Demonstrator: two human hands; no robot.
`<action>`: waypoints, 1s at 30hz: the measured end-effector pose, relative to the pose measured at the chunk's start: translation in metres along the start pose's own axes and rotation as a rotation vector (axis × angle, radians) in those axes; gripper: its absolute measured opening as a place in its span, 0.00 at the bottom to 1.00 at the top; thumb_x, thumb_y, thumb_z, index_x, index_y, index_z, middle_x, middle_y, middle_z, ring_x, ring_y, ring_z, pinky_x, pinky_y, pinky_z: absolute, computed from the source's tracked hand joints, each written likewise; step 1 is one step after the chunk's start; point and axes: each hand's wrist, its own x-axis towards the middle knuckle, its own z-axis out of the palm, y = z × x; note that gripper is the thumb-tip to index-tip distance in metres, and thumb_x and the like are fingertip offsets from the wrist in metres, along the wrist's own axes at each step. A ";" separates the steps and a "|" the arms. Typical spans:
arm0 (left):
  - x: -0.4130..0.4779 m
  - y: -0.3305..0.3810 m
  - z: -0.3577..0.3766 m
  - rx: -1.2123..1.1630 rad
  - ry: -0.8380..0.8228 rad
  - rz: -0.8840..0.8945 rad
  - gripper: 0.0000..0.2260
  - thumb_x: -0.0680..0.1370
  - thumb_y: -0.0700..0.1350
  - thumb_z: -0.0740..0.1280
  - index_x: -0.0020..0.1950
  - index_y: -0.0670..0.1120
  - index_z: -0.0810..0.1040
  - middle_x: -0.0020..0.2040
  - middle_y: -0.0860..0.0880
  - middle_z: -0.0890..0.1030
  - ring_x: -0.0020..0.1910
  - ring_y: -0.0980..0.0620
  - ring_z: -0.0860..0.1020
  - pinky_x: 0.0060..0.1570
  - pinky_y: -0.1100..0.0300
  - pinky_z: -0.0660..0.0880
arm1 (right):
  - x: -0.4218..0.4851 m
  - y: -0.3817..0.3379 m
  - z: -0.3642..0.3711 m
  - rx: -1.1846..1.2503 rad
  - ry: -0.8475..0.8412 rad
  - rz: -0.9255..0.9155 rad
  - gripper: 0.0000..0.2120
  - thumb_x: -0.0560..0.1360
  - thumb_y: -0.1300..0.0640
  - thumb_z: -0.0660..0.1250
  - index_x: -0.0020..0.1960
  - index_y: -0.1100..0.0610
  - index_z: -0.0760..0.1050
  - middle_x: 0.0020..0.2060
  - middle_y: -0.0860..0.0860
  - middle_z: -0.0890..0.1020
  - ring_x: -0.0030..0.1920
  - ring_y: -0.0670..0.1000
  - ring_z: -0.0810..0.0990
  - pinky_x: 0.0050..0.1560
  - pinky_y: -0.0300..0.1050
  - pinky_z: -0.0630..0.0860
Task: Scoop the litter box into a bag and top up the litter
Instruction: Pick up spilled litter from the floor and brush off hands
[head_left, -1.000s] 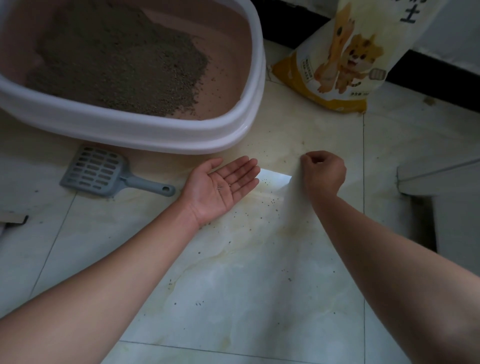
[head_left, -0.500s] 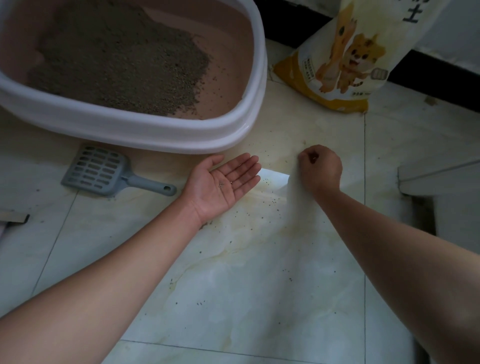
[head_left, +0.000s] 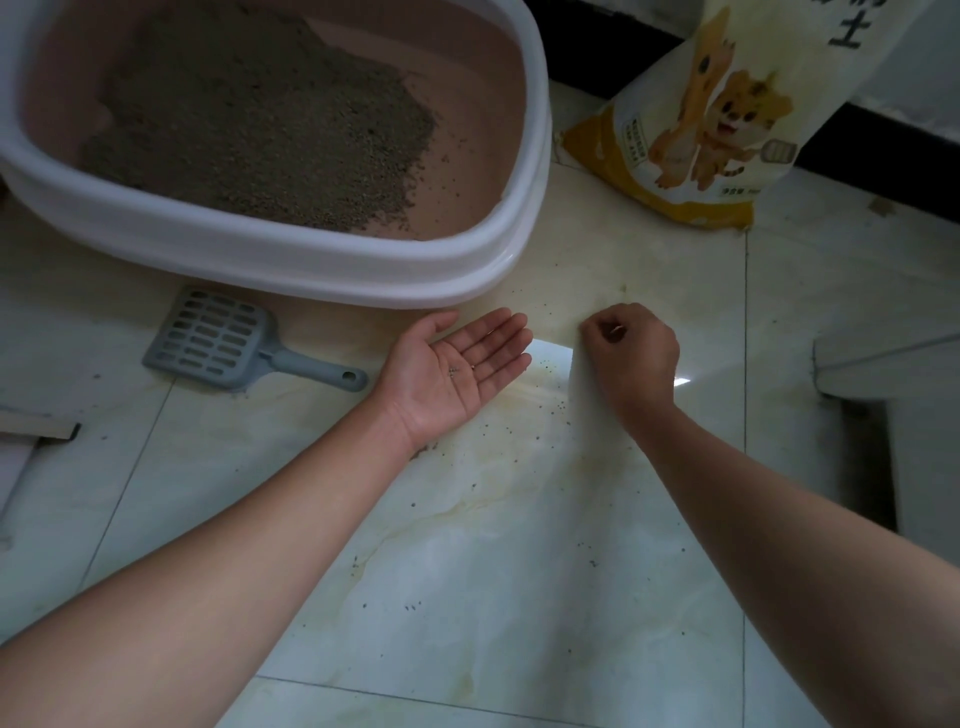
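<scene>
The litter box (head_left: 270, 260), white-rimmed with a pink inside, is sitting on the floor at eleven o'clock, holding a heap of grey litter (head_left: 260, 114). The grey slotted scoop (head_left: 234, 340) is lying flat just below it, handle pointing toward three o'clock. The yellow-and-white litter bag (head_left: 696, 119) is standing at one o'clock. Loose grains (head_left: 519, 467) are lying scattered across the middle tiles.
</scene>
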 end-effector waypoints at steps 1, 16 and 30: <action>0.000 0.000 0.000 0.001 0.000 0.001 0.19 0.81 0.47 0.56 0.60 0.36 0.79 0.61 0.38 0.80 0.59 0.41 0.80 0.65 0.44 0.72 | 0.001 -0.001 0.000 -0.065 -0.005 -0.059 0.06 0.74 0.57 0.65 0.42 0.53 0.81 0.39 0.45 0.81 0.39 0.47 0.78 0.39 0.39 0.73; -0.004 0.007 -0.005 -0.016 0.008 0.026 0.19 0.81 0.47 0.56 0.61 0.36 0.79 0.61 0.39 0.81 0.58 0.42 0.81 0.63 0.45 0.74 | 0.008 -0.006 0.005 0.035 -0.041 0.050 0.05 0.77 0.62 0.59 0.46 0.57 0.73 0.38 0.48 0.77 0.38 0.50 0.74 0.37 0.42 0.67; -0.002 0.009 -0.006 -0.033 0.012 0.040 0.19 0.80 0.46 0.57 0.55 0.35 0.82 0.60 0.39 0.81 0.58 0.41 0.81 0.64 0.46 0.73 | 0.018 -0.004 0.001 -0.281 -0.141 -0.306 0.07 0.76 0.62 0.64 0.48 0.57 0.81 0.41 0.52 0.81 0.40 0.51 0.75 0.40 0.42 0.67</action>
